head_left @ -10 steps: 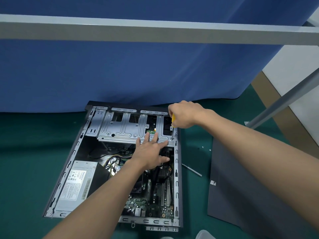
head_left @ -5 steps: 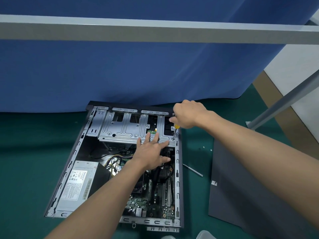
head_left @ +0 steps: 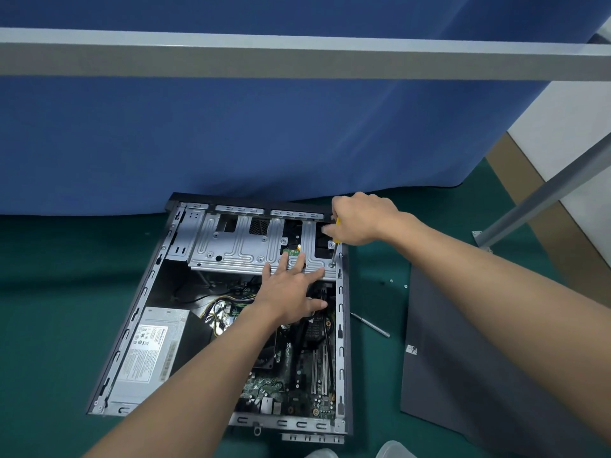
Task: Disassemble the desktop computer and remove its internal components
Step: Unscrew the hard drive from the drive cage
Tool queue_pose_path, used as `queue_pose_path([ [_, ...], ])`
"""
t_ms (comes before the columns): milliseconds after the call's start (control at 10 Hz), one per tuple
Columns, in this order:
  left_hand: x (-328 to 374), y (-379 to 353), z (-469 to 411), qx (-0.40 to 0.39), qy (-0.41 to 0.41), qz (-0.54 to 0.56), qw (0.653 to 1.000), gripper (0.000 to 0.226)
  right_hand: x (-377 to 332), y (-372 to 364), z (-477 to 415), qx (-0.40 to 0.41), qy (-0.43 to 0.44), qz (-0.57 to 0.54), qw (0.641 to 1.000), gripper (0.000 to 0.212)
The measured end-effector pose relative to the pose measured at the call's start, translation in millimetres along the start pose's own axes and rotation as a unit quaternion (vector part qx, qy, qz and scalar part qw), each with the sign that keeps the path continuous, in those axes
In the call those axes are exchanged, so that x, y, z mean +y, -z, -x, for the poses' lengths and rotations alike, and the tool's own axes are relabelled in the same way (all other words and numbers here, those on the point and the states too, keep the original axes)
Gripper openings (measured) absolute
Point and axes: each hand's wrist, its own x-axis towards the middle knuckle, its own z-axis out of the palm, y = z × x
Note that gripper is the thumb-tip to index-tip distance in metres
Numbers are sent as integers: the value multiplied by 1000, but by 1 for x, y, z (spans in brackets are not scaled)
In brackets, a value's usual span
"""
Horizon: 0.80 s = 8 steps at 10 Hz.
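- Two bare hands work over the open, dark-framed desktop computer case (head_left: 340,328), which lies on its side on the green mat (head_left: 49,292) with its far end against a blue curtain.
- The right hand (head_left: 362,219) hangs above the far right corner of the case. Its fingers are curled round the yellow handle of a slim steel-shafted screwdriver (head_left: 334,249), and the fist hides most of the handle.
- The left hand (head_left: 291,292) lies flat with its fingers spread and holds nothing. Its fingertips (head_left: 300,259) press on the near edge of the ribbed silver metal drive cage (head_left: 238,249), which spans the far end of the case.
- What matters here is that the small silver screw (head_left: 331,265) sits at the cage's near right corner, just below the right hand. The screwdriver's long axis runs almost upright from the fist down to it, and the tip seems to be seated on the head. The left fingertips lie just left of the screw, apart from it.
- Freeing the cage looks like the step in hand, with the right hand placed to turn and the left to steady.
- Nearer in the case, the grey labelled power supply (head_left: 148,345) at left and the green motherboard (head_left: 297,388) at right are both in place.
- On the mat to the right lie a thin steel rod (head_left: 370,324) and the dark grey side panel (head_left: 479,375).
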Motion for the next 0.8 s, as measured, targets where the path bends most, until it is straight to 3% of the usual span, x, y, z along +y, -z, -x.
queue_pose_path([
  [100, 0, 0, -1, -2, 0, -2, 1000, 71, -1, -3, 2, 26, -17, 24, 999, 46],
  [200, 0, 0, 0, -3, -2, 1, 1000, 71, 0, -2, 2, 9, 1, -12, 1000, 17],
  [300, 0, 1, 1, -3, -3, 0, 1000, 71, 2, 0, 1, -9, -9, -30, 999, 23],
  [400, 2, 4, 1, -9, -2, 2, 1000, 68, 2, -2, 2, 18, -20, -2, 1000, 47],
  [500, 5, 7, 0, 45, 6, 31, 998, 53, 3, -2, 3, 21, 6, -23, 1000, 18],
  [600, 9, 7, -6, 176, -14, 41, 983, 33, 4, 0, 3, -2, 8, -68, 998, 15],
  [700, 14, 6, -18, 243, -17, 83, 966, 27, 4, -3, 5, 15, 8, -23, 1000, 33],
  [800, 20, 2, -30, 240, 1, 107, 965, 28, 4, -8, 6, 41, 22, -35, 998, 27],
])
